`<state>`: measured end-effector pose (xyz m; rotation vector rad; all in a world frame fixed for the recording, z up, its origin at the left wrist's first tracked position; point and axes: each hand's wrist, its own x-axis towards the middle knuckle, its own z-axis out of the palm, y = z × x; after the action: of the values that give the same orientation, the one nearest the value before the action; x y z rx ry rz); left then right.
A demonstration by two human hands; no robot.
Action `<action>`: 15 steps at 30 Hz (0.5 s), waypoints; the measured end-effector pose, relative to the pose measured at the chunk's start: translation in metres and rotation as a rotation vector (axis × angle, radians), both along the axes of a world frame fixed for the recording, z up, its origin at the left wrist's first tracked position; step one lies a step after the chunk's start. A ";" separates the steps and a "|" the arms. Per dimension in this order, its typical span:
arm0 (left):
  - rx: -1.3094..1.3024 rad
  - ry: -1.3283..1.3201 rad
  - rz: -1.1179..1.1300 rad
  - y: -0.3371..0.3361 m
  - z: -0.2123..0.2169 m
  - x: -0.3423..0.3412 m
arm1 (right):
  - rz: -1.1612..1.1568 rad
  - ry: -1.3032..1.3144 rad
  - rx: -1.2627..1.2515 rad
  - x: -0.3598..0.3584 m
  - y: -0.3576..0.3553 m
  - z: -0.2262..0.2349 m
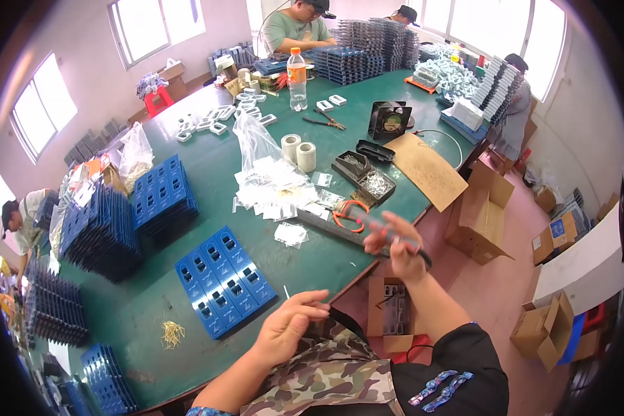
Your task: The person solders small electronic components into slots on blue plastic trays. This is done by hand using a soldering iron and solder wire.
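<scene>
My right hand [402, 253] is raised over the table's right edge, its fingers closed around a blurred, slim tool [412, 244] with red and dark parts; its exact kind is unclear. Near the front edge, my left hand [291, 326] has its fingers stretched to the right and shows nothing held. Beyond that hand lies a blue panel [227, 283] with rows of dark rectangular cutouts. Orange-handled scissors [349, 216] rest just past my right hand, next to a dark bar [329, 227]. A small pile of clear packets [291, 235] sits behind the panel.
Stacks of blue panels [100, 232] crowd the left side. A heap of clear bags [274, 187], tape rolls [306, 157], a parts box [364, 177], a black fan [388, 120] and a bottle [297, 80] stand farther back. Cardboard boxes [482, 215] are on the right. Other people work around.
</scene>
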<state>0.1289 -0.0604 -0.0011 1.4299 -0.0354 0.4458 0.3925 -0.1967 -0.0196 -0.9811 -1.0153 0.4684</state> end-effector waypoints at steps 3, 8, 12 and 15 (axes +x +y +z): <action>-0.055 0.025 0.018 0.012 -0.013 -0.014 | -0.180 -0.079 -0.026 0.045 0.015 -0.009; -0.117 0.068 0.057 0.023 -0.033 -0.033 | -0.139 -0.036 -0.137 0.056 0.023 -0.017; -0.157 0.049 0.067 0.025 -0.041 -0.038 | -0.088 -0.175 -0.206 0.046 0.024 -0.019; -0.143 0.060 0.069 0.025 -0.039 -0.038 | -0.054 -0.030 -0.164 0.031 0.024 -0.016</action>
<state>0.0913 -0.0354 -0.0402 1.3061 0.0931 0.4529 0.4235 -0.1728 -0.0354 -1.1622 -0.9862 0.4987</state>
